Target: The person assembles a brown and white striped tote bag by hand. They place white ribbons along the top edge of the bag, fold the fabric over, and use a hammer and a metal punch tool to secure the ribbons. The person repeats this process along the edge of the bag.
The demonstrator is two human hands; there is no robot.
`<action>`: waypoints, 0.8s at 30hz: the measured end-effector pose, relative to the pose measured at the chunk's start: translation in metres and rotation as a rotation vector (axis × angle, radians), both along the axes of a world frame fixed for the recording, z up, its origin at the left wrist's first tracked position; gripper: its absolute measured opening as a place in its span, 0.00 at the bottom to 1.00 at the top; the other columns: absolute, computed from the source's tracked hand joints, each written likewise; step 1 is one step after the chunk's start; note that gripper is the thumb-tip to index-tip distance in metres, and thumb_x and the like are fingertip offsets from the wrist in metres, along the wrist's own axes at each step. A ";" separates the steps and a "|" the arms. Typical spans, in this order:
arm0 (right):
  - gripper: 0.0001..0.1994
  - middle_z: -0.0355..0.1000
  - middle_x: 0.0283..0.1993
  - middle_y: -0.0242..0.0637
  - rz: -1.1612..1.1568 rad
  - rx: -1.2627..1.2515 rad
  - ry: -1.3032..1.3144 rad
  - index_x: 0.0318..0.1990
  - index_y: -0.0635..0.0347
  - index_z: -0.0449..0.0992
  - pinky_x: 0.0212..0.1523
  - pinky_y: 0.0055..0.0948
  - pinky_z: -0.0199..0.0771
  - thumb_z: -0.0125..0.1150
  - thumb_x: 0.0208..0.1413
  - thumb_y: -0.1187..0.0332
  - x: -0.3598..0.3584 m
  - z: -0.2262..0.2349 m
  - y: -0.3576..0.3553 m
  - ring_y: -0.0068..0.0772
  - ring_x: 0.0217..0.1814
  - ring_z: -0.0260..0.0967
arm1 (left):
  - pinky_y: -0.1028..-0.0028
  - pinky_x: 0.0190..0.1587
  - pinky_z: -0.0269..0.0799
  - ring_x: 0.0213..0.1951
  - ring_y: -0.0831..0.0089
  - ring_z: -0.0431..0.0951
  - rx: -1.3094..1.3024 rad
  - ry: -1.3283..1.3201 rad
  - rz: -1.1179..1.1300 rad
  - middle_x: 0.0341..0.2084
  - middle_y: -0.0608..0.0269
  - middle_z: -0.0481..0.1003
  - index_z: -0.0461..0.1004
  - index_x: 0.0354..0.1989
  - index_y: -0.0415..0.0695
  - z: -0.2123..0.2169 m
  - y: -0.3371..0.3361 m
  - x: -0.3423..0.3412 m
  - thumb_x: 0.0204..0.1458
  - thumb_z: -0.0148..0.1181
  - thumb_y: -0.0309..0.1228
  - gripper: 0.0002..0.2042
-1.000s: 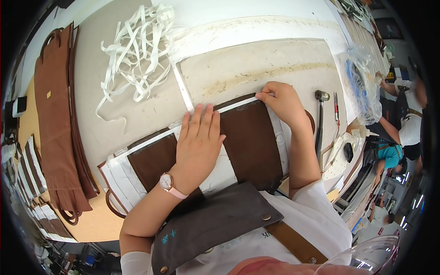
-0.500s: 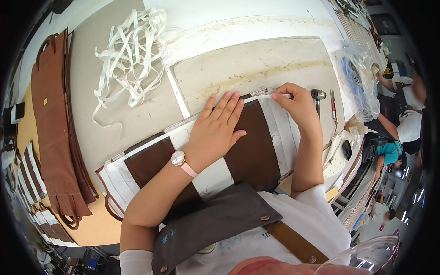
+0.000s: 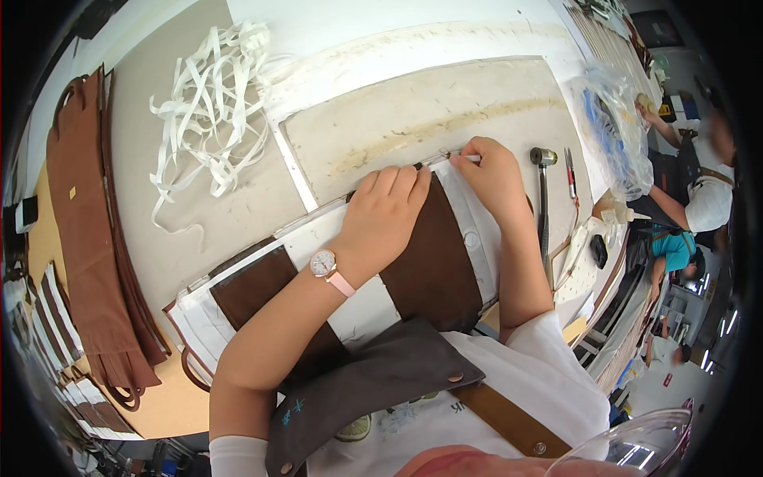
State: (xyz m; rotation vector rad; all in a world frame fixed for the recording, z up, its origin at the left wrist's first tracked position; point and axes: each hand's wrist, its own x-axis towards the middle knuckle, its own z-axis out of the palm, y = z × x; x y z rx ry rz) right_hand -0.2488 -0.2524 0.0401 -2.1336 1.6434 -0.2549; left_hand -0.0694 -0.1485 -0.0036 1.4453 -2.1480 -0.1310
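A brown and white striped bag panel (image 3: 437, 246) lies in front of me, with white tape (image 3: 258, 253) running along its far edge. My left hand (image 3: 385, 211), wearing a pink-strapped watch (image 3: 323, 263), lies over the panel. Its fingers are bent over the far edge and their tips are hidden. At the far right corner my right hand (image 3: 491, 179) pinches the end of the white tape between thumb and forefinger. A thin dark thread or wire (image 3: 447, 153) sticks out beside these fingertips.
A heap of white tape (image 3: 211, 103) lies at the far left. Folded brown bags (image 3: 87, 230) are stacked left. On the right are a hammer (image 3: 544, 191), a red-handled pointed tool (image 3: 571, 175), a plastic bag (image 3: 612, 135) and a glue bottle (image 3: 618, 213). Other people work farther right.
My left hand has gone from lying flat with spread fingers to curling over the panel's far edge. My right hand has moved slightly left, and less tape shows between the hands.
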 end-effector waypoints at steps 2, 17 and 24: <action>0.10 0.73 0.31 0.46 -0.085 -0.022 0.028 0.32 0.65 0.75 0.34 0.39 0.70 0.66 0.51 0.67 -0.006 -0.001 -0.002 0.47 0.31 0.71 | 0.66 0.49 0.67 0.46 0.63 0.70 0.008 0.014 0.005 0.42 0.58 0.69 0.73 0.56 0.43 0.001 -0.002 -0.001 0.49 0.58 0.26 0.22; 0.02 0.72 0.29 0.41 0.010 -0.409 -0.125 0.31 0.62 0.78 0.34 0.40 0.72 0.64 0.49 0.75 -0.018 -0.017 0.024 0.46 0.32 0.71 | 0.65 0.40 0.69 0.36 0.63 0.72 0.123 -0.035 -0.104 0.32 0.60 0.70 0.78 0.47 0.43 0.022 -0.042 0.000 0.47 0.57 0.22 0.17; 0.03 0.72 0.28 0.41 -0.048 -0.376 -0.127 0.30 0.62 0.77 0.34 0.41 0.72 0.65 0.48 0.76 -0.025 -0.024 0.015 0.46 0.32 0.71 | 0.63 0.42 0.72 0.37 0.59 0.73 0.112 0.150 -0.179 0.32 0.59 0.70 0.77 0.46 0.40 0.017 -0.060 -0.026 0.48 0.55 0.21 0.15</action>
